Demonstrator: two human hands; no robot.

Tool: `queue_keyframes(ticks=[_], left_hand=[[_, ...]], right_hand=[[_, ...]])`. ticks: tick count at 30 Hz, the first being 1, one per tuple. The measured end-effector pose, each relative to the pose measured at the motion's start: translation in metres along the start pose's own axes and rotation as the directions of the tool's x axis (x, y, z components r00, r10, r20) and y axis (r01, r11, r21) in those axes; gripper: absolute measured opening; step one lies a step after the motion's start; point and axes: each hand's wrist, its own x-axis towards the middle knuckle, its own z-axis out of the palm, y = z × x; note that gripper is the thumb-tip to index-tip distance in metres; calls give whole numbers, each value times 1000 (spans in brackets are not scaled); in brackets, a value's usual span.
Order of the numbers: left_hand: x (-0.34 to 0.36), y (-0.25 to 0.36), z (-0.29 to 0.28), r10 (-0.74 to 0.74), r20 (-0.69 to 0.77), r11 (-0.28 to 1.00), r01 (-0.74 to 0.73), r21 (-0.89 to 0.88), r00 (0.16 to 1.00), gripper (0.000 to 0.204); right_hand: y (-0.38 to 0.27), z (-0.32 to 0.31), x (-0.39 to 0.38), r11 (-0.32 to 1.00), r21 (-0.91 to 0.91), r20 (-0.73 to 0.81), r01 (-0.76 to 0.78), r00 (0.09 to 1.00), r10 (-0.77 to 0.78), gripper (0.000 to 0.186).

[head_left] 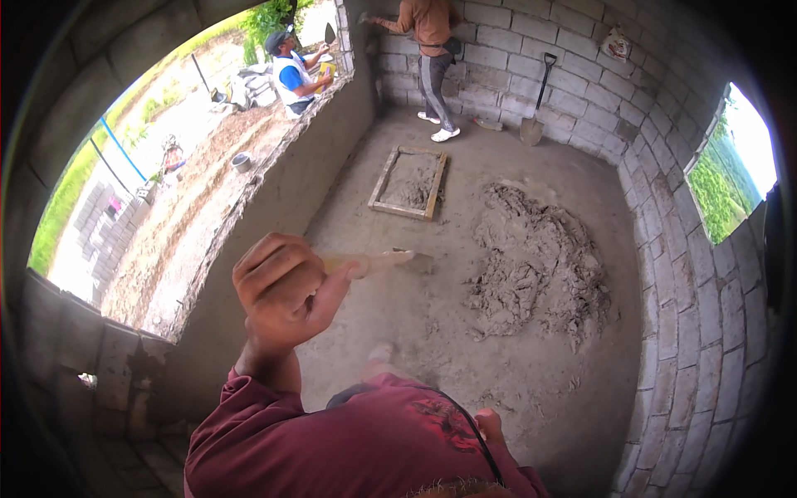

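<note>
My left hand (290,286) is raised at centre left, fingers curled round the pale handle of a tool (374,261). A small dark part, perhaps a blade seen edge-on, shows at its far end, above the floor. My right hand (488,425) shows only in small part at the lower right, beside my maroon shirt; its fingers are mostly hidden. Beyond the tool, a wooden frame (374,197) lies on the floor with grey mortar inside, and a large heap of wet mortar (535,261) spreads to its right.
Block walls (689,307) surround the floor, with openings left and right. A co-worker (427,37) stands at the far wall, near a shovel (533,120). Another person (295,79) outside the left opening holds a trowel and a yellow object. A bucket (241,162) sits outside.
</note>
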Motion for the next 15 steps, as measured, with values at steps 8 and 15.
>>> queue_keyframes(ticks=[8, 15], left_hand=[[-5, -2, -2, -9, 9, 1000, 9, -6, 1000, 41], [-9, -2, -4, -11, 5, 1000, 11, -7, 1000, 41]], right_hand=[[-12, -4, -9, 999, 2, 40, 38, 998, -38, 32], [-19, 0, -15, 995, -35, 25, 90, 996, -89, 24]])
